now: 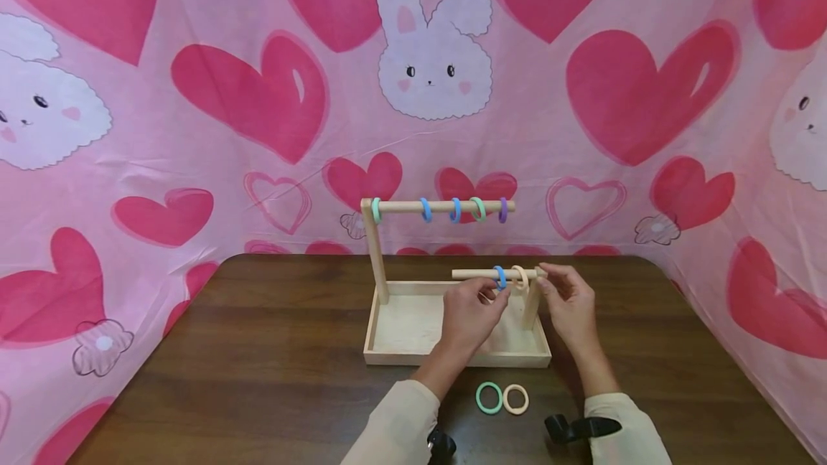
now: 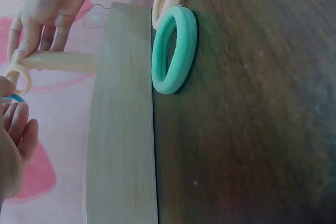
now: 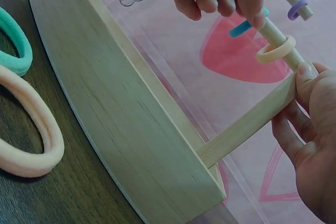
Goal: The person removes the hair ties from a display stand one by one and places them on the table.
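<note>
A wooden stand has a long upper bar (image 1: 407,207) and a lower bar (image 1: 472,274) on a short post (image 3: 247,121). On the lower bar hang a blue hair tie (image 3: 240,29) and, nearer the post, a cream hair tie (image 3: 275,52). My left hand (image 1: 472,311) pinches the blue one between thumb and fingers. With thumb and fingers, my right hand (image 1: 571,303) grips the post's top, where the lower bar joins it. Along the upper bar hang several green, blue and purple hair ties, among them the purple one (image 1: 503,210).
The stand's base is a shallow wooden tray (image 1: 403,321) on a dark wooden table (image 1: 271,350). In front of it lie a green hair tie (image 2: 181,51) and a cream hair tie (image 3: 26,165), side by side. A pink cloth (image 1: 349,113) with hearts and rabbits hangs behind.
</note>
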Demonstrator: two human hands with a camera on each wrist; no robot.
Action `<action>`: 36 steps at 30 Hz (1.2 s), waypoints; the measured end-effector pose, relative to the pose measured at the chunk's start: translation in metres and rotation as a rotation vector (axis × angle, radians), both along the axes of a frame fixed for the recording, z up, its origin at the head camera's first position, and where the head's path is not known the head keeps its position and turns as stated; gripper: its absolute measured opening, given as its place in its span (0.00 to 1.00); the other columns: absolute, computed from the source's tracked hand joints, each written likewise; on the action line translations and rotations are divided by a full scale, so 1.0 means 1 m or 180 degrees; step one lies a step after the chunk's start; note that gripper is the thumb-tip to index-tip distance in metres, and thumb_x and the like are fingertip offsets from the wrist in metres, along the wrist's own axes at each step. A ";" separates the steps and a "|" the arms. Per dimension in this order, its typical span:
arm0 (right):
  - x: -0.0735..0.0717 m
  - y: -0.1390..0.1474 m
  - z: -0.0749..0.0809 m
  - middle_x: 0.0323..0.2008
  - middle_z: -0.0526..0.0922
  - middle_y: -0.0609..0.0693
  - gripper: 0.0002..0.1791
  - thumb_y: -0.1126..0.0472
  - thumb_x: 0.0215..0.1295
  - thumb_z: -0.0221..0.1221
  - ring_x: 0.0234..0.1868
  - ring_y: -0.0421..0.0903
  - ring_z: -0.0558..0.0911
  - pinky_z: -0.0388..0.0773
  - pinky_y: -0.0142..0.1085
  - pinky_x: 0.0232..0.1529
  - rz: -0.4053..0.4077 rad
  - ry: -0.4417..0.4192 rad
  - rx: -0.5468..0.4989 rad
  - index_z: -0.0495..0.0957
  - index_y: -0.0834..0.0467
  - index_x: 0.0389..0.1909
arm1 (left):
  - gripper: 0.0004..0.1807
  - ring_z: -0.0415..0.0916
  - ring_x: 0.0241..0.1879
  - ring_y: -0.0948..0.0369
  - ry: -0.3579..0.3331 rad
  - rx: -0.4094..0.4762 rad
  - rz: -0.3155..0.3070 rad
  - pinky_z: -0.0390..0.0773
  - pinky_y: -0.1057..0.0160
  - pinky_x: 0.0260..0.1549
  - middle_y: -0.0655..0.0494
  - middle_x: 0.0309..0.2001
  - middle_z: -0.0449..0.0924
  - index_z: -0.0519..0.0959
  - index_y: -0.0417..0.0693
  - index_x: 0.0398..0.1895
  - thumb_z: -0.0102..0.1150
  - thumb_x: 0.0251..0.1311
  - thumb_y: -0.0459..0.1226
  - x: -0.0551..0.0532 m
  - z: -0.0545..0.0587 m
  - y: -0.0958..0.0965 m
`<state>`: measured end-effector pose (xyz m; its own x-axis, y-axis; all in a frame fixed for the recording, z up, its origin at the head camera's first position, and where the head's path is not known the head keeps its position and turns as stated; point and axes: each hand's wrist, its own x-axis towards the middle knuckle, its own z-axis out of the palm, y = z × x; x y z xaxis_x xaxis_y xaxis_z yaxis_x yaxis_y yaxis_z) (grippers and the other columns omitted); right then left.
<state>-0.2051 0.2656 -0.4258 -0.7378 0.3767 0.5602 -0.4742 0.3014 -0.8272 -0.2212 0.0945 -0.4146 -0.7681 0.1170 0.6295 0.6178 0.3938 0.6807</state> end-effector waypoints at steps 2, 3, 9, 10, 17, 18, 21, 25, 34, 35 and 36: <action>0.000 -0.001 0.001 0.37 0.82 0.21 0.12 0.80 0.63 0.60 0.42 0.20 0.81 0.76 0.15 0.44 -0.0006 -0.0006 -0.0007 0.78 0.78 0.48 | 0.08 0.82 0.20 0.67 0.0026 -0.0062 0.0052 0.72 0.83 0.25 0.55 0.21 0.86 0.87 0.45 0.27 0.76 0.53 0.39 0.000 0.001 0.001; 0.000 -0.001 0.001 0.37 0.82 0.21 0.12 0.80 0.63 0.59 0.41 0.20 0.81 0.76 0.15 0.44 -0.0005 -0.0006 -0.0016 0.78 0.78 0.47 | 0.08 0.82 0.20 0.67 0.0035 -0.0081 0.0065 0.72 0.83 0.24 0.55 0.21 0.87 0.87 0.45 0.27 0.75 0.53 0.40 -0.001 0.001 0.001; 0.001 -0.002 0.003 0.37 0.82 0.20 0.12 0.80 0.63 0.59 0.42 0.20 0.81 0.77 0.15 0.44 -0.0016 -0.0018 -0.0049 0.78 0.78 0.47 | 0.07 0.83 0.21 0.69 0.0053 -0.0204 0.0059 0.73 0.83 0.24 0.57 0.21 0.88 0.89 0.46 0.30 0.73 0.56 0.40 -0.001 0.003 0.003; 0.001 -0.002 0.004 0.37 0.82 0.20 0.12 0.80 0.63 0.59 0.42 0.20 0.81 0.77 0.15 0.45 -0.0021 -0.0013 -0.0042 0.78 0.78 0.47 | 0.06 0.83 0.21 0.69 0.0038 -0.0229 0.0056 0.73 0.83 0.24 0.57 0.22 0.88 0.89 0.46 0.31 0.73 0.56 0.40 -0.001 0.003 0.003; 0.001 -0.002 0.004 0.36 0.82 0.21 0.12 0.80 0.63 0.60 0.42 0.20 0.81 0.76 0.15 0.44 -0.0010 -0.0019 -0.0049 0.78 0.78 0.47 | 0.05 0.85 0.24 0.68 -0.0062 -0.0292 0.0028 0.75 0.82 0.27 0.55 0.26 0.90 0.90 0.44 0.35 0.70 0.59 0.37 -0.001 0.002 0.004; 0.001 -0.002 0.004 0.36 0.82 0.21 0.12 0.80 0.62 0.60 0.41 0.20 0.81 0.76 0.15 0.44 -0.0007 -0.0025 -0.0054 0.78 0.78 0.47 | 0.05 0.84 0.24 0.68 -0.0056 -0.0288 0.0026 0.76 0.82 0.27 0.55 0.26 0.90 0.90 0.44 0.35 0.70 0.59 0.36 -0.001 0.002 0.004; 0.001 -0.002 0.004 0.36 0.82 0.21 0.12 0.80 0.62 0.60 0.41 0.20 0.81 0.76 0.15 0.44 -0.0014 -0.0037 -0.0049 0.78 0.78 0.47 | 0.05 0.84 0.24 0.69 -0.0019 -0.0291 0.0035 0.76 0.81 0.27 0.56 0.25 0.89 0.90 0.45 0.35 0.69 0.60 0.36 -0.001 0.001 0.004; 0.001 -0.002 0.005 0.36 0.82 0.21 0.12 0.80 0.62 0.60 0.40 0.20 0.81 0.77 0.15 0.43 -0.0018 -0.0028 -0.0040 0.78 0.77 0.47 | 0.04 0.82 0.23 0.70 0.0034 -0.0309 0.0052 0.76 0.81 0.28 0.57 0.25 0.89 0.90 0.44 0.34 0.68 0.60 0.35 -0.001 0.001 0.004; 0.000 -0.002 0.003 0.36 0.83 0.22 0.12 0.81 0.62 0.59 0.41 0.20 0.81 0.77 0.15 0.43 0.0030 0.0005 -0.0066 0.77 0.79 0.47 | 0.03 0.79 0.23 0.72 0.0136 -0.0306 0.0065 0.75 0.80 0.28 0.57 0.24 0.88 0.90 0.44 0.33 0.69 0.59 0.33 0.000 0.002 0.003; 0.000 -0.002 0.003 0.36 0.82 0.22 0.12 0.81 0.62 0.59 0.40 0.20 0.81 0.77 0.15 0.42 0.0031 0.0003 -0.0068 0.77 0.79 0.47 | 0.03 0.79 0.23 0.71 0.0115 -0.0289 0.0050 0.76 0.80 0.28 0.57 0.24 0.88 0.89 0.43 0.33 0.69 0.59 0.33 0.000 0.002 0.002; 0.000 -0.002 0.003 0.36 0.82 0.22 0.12 0.81 0.62 0.59 0.40 0.20 0.81 0.77 0.15 0.42 0.0027 -0.0001 -0.0064 0.77 0.79 0.47 | 0.03 0.79 0.23 0.71 0.0077 -0.0280 0.0037 0.76 0.80 0.28 0.56 0.25 0.88 0.89 0.43 0.34 0.69 0.59 0.33 0.000 0.002 0.002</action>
